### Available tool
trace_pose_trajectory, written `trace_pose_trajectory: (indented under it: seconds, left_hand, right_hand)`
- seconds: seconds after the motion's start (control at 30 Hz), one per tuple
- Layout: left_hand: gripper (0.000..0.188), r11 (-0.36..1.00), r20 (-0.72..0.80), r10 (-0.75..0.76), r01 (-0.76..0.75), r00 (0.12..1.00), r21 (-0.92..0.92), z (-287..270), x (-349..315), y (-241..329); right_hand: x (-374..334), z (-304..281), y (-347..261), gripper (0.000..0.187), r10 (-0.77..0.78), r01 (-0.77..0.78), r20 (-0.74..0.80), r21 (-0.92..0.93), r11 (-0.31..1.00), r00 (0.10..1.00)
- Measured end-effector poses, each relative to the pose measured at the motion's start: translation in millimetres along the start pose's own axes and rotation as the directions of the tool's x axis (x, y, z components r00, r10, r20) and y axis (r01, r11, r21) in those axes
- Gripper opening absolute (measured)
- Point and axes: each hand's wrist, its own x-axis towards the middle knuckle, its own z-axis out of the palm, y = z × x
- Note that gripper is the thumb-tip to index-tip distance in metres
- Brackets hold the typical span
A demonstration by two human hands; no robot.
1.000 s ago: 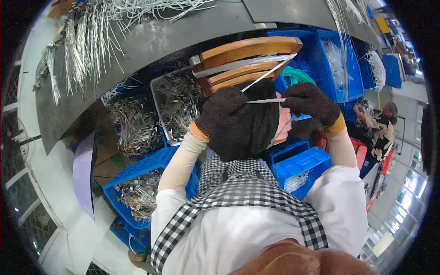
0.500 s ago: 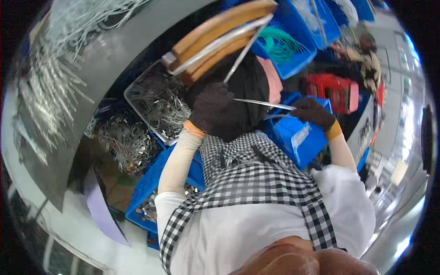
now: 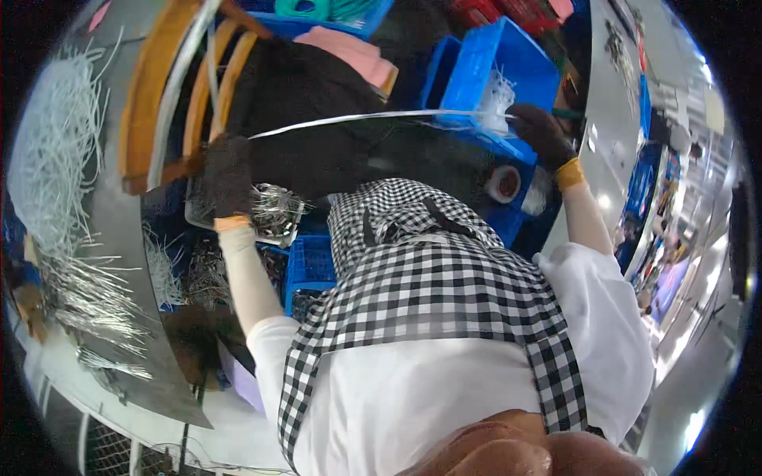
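Your right hand [image 3: 544, 133], dark-gloved with a yellow cuff, is closed at the fingertips on a white strip [image 3: 381, 115]; the strip crosses in front of you in a slight upward bow, over the black cloth [image 3: 305, 91], to your left hand [image 3: 228, 176]; that glove is dark and its fingers blur together, so how far they are closed, and whether they grip the strip, you cannot tell from here; it is right by the lower end of the wooden chair [image 3: 143, 103], whose curved slats tilt at your left; a tray [image 3: 298, 226] of metal bits sits beneath that hand; the blue bin [image 3: 536, 75] is just beyond your right hand, a white tangle inside; a pink cloth [image 3: 341, 51] lies beside the black one.
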Motion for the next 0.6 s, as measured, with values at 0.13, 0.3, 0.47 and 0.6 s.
trace_pose_trajectory:
  seconds: [0.13,0.3,0.47,0.6]
  left_hand:
    - [0.019,0.968,0.260,0.094,-0.149,0.961,0.202,36.5,-4.5,-65.2]
    - [0.021,0.989,0.286,-0.005,-0.037,0.958,0.142,65.2,11.1,-114.3]
    - [0.024,0.936,0.323,-0.032,-0.085,0.946,0.341,75.4,51.1,-106.8]
    - [0.028,0.904,0.311,-0.133,-0.014,0.941,0.427,80.8,81.5,-88.2]
  right_hand:
    - [-40.6,-0.3,1.1,0.023,0.174,-0.164,-0.149,0.079,0.983,0.973]
    - [-64.2,-30.9,-35.1,0.025,0.411,-0.287,-0.332,0.364,0.886,0.849]
    - [-84.7,-53.7,-40.3,0.026,0.558,-0.370,-0.276,0.514,0.774,0.783]
    - [-93.9,-55.2,-24.6,0.025,0.496,-0.320,-0.269,0.500,0.805,0.826]
